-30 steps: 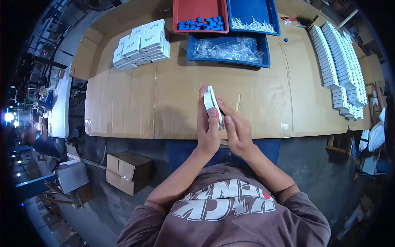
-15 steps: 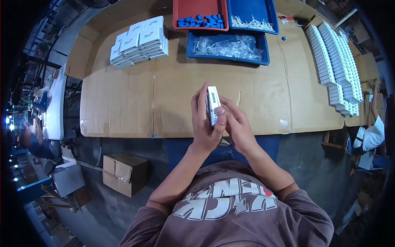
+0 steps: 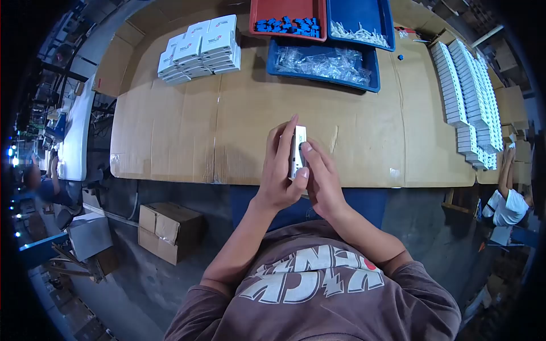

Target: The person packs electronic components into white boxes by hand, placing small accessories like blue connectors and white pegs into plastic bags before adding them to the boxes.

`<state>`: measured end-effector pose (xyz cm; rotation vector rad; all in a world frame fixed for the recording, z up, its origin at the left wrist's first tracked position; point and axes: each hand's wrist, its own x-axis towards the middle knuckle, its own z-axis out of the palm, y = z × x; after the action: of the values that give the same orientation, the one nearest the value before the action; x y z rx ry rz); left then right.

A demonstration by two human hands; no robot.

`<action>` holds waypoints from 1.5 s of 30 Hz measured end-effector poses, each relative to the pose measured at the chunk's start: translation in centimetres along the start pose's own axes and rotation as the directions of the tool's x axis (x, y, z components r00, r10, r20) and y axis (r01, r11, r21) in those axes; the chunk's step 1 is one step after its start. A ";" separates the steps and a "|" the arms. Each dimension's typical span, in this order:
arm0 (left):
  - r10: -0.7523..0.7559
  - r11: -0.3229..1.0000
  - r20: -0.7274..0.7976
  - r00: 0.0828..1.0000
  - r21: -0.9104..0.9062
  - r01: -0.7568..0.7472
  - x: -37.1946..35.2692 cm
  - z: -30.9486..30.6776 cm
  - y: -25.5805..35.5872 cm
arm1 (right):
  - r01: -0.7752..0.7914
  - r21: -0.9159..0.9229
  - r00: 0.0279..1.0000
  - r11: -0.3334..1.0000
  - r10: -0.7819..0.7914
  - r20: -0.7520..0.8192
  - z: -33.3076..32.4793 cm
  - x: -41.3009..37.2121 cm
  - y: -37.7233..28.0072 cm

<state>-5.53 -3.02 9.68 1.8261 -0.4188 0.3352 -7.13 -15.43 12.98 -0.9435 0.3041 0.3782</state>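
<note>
Between my two hands is a small white box [image 3: 300,136], standing on edge with its narrow printed side facing up. My left hand [image 3: 280,173] is wrapped round its left face, thumb pressed at the near end. From the right, my right hand [image 3: 324,176] grips the same box, its thumb lying on the upper edge. Both hands are above the front part of the cardboard-covered table [image 3: 256,113]. The fingers cover most of the box's broad faces.
Stacked white boxes [image 3: 199,48] stand at the back left, and long rows of them [image 3: 469,96] at the right. Behind my hands are a red tray [image 3: 287,8] of blue parts, a blue tray [image 3: 361,11] of white pieces and a blue tray [image 3: 324,79] of clear plastic bags.
My right thumb has slid farther up the box and covers more of its lettering. The view has shifted slightly; both hands still hold the box.
</note>
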 end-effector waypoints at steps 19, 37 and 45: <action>0.023 0.993 -0.246 0.969 0.116 0.006 -0.5 2.5 -0.5 | 0.144 -0.071 0.982 0.987 -0.134 0.131 -1.3 0.6 1.5; 0.145 0.987 -0.375 0.916 0.117 -0.108 -1.1 1.9 -0.7 | 0.354 -0.480 0.935 0.803 -0.310 0.170 0.7 -1.2 1.3; 0.134 0.991 -0.428 0.894 0.069 -0.115 -1.4 1.9 -0.9 | 0.360 -0.524 0.932 0.772 -0.329 0.155 1.1 -1.3 1.8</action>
<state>-6.36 -4.47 7.70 1.7049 -0.2174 0.8260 -9.03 -13.75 12.84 -1.5245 -0.0456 0.1446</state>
